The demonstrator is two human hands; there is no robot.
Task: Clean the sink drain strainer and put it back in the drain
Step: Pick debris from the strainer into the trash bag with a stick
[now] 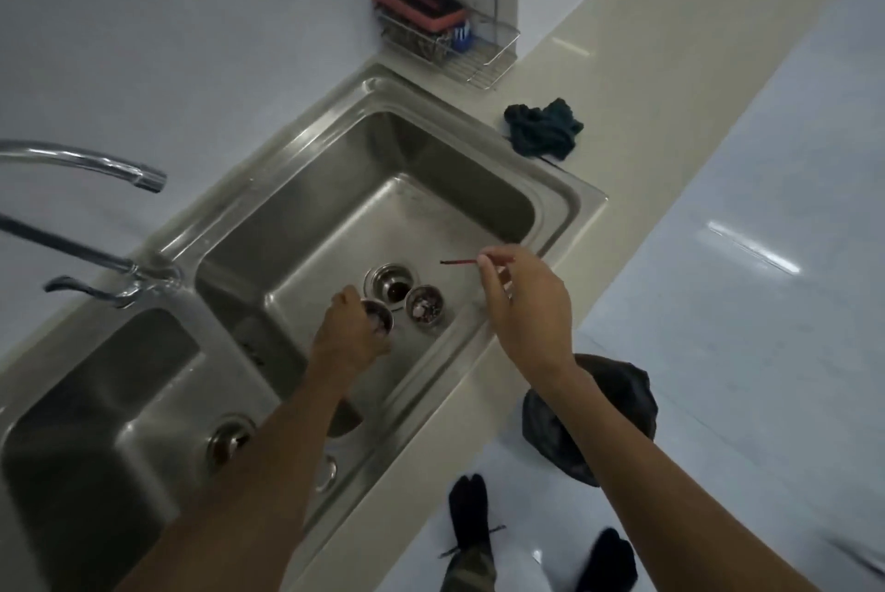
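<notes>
A steel double sink (570, 203) fills the middle of the view. In the right basin the drain (391, 286) stands uncovered and dark. Just right of it a metal strainer (424, 304) with debris inside lies on the basin floor. My left hand (352, 333) grips a second metal strainer (378, 319) left of the drain; debris shows in it too. My right hand (522, 299) hovers above the basin's near right side and pinches a thin red stick (459, 262) that points left.
The faucet spout (96, 165) and its lever (86, 289) reach in from the left. The left basin has its own drain (230, 440). A dark green cloth (543, 129) lies on the counter, a wire rack with sponges (431, 21) behind it. A black-lined bin (618, 404) stands on the floor.
</notes>
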